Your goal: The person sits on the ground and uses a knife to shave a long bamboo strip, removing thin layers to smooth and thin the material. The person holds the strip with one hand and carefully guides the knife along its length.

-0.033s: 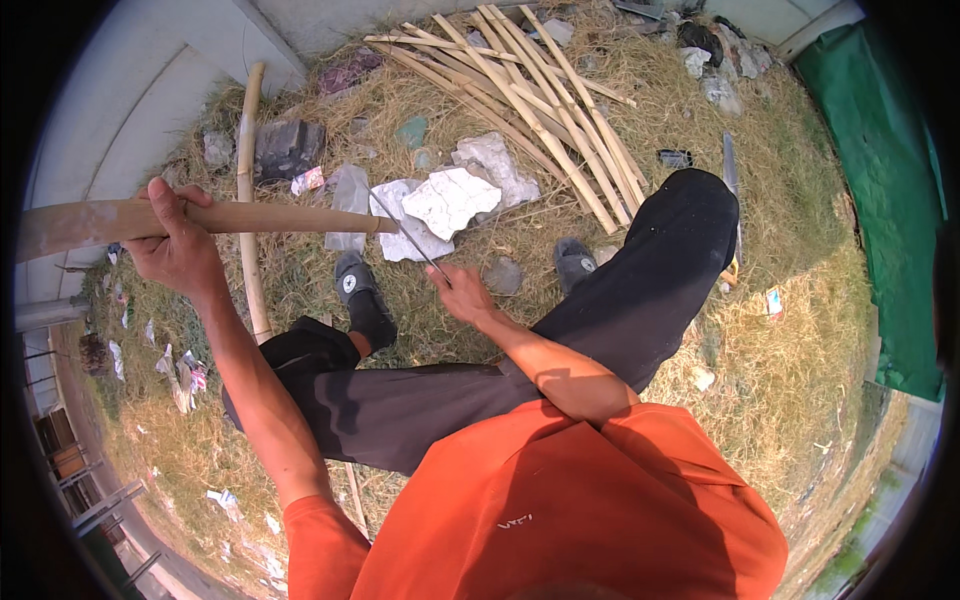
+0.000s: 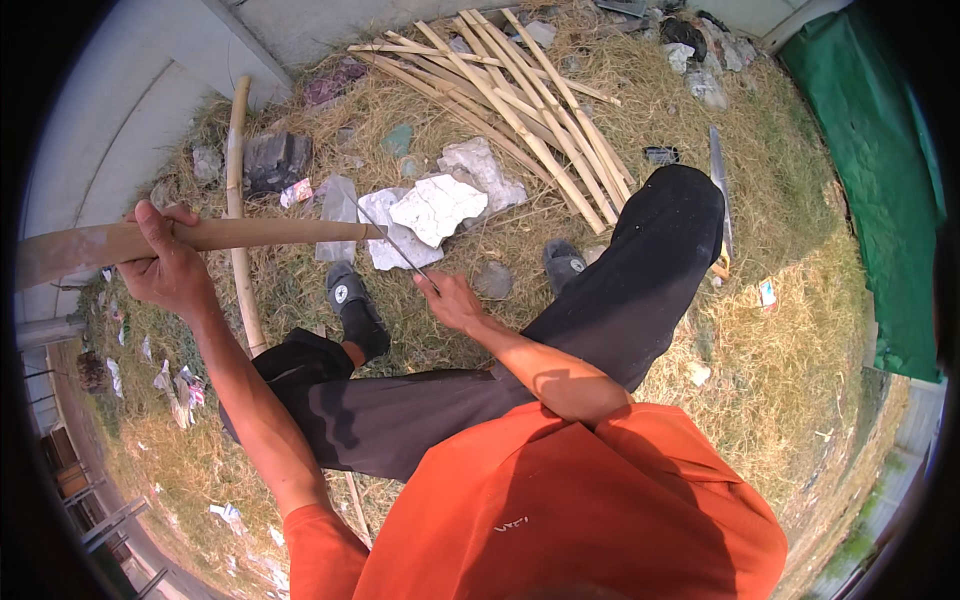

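My left hand [image 2: 170,258] is wrapped round a thick pale bamboo pole [image 2: 275,232], thumb on top, and the pole runs sideways out to the left rim. In my right hand [image 2: 455,302] is a long thin knife [image 2: 402,252], seen nearly edge-on, its handle mostly hidden by the fingers. The blade slants across the pole's right end and appears to touch it. Beneath that end lie white broken slabs [image 2: 437,207] on the dry grass.
A heap of split bamboo strips [image 2: 545,105] lies ahead. Another bamboo pole [image 2: 236,165] leans near the grey wall [image 2: 120,110]. A handsaw [image 2: 718,190] lies beyond my right knee, and a green sheet [image 2: 860,150] hangs at the right. Litter dots the grass.
The whole view has shifted slightly, so the ground things sit a little further left. My hands, the pole and the knife keep nearly the same arrangement.
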Action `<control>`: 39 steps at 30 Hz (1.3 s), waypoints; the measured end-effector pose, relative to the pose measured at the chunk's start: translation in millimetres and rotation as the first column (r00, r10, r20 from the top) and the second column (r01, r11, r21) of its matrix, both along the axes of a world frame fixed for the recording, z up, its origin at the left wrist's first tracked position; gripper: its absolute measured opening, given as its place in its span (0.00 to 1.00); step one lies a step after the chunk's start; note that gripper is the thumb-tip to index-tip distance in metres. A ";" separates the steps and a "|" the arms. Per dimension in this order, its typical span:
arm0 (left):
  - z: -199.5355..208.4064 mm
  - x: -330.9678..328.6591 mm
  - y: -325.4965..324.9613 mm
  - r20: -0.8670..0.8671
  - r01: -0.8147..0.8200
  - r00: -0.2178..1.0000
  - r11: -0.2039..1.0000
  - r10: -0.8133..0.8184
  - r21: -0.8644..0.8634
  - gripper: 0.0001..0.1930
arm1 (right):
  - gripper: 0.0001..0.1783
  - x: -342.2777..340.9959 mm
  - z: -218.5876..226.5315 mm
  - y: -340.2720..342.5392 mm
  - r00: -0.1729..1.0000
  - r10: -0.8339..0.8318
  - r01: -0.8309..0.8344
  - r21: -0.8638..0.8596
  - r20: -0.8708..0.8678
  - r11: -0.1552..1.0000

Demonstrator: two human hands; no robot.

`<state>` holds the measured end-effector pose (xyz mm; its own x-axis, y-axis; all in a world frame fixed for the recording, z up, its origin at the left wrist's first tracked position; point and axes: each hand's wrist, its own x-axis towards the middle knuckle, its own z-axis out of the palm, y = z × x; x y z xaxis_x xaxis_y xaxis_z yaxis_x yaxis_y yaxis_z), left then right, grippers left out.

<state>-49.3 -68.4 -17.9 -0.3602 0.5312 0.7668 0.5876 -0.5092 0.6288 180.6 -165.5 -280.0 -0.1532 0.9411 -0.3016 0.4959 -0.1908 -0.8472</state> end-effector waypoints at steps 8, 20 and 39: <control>-1.5 -3.2 3.5 0.023 0.043 0.999 0.997 -0.041 -0.068 0.14 | 0.24 -5.9 -10.6 -21.8 0.999 -0.046 0.045 -0.030 -0.008 0.999; -5.7 -13.5 5.0 0.041 -0.083 0.996 0.997 0.082 0.011 0.16 | 0.24 -17.0 -9.9 -3.0 0.999 0.006 -0.005 -0.021 0.041 1.000; -14.3 -35.6 21.7 0.306 0.371 0.863 0.915 -0.402 0.158 0.09 | 0.25 -13.5 -14.9 4.2 0.995 -0.084 0.085 -0.030 0.050 0.996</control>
<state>-85.0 -46.6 -32.3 -0.3773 0.6140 0.6933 0.1019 -0.7166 0.6900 167.1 -161.3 -294.9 -0.0581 0.9397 -0.3371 0.5174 -0.2605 -0.8151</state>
